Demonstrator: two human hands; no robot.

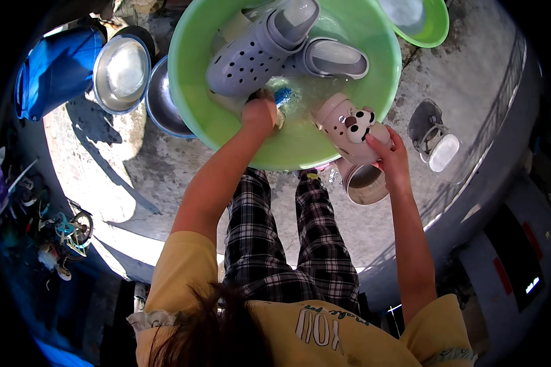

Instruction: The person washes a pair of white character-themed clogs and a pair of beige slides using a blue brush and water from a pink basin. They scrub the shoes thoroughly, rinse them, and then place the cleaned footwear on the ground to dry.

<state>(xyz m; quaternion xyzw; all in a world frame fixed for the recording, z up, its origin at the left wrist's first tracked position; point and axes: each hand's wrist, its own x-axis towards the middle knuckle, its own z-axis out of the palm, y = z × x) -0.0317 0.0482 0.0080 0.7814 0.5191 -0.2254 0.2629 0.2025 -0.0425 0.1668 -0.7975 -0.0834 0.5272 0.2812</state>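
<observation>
My right hand (393,158) grips a pale pink clog (335,120) by its toe end; a cartoon face with big eyes decorates it. The clog is tilted over the near right rim of a large green tub (187,79). Inside the tub, my left hand (261,112) is closed around something mostly hidden, with blue bristles (282,95) showing beside the fingers, apparently a brush. Beyond that hand, a large lilac-grey clog (242,64) rests in the water, and a second grey clog (337,58) lies to its right.
Left of the tub stand a metal basin (122,73), a darker bowl (162,101) and a blue container (58,73). A smaller green basin (431,27) sits at the far right. On the concrete are a sandal (442,151) and a round pot (367,186) near my feet.
</observation>
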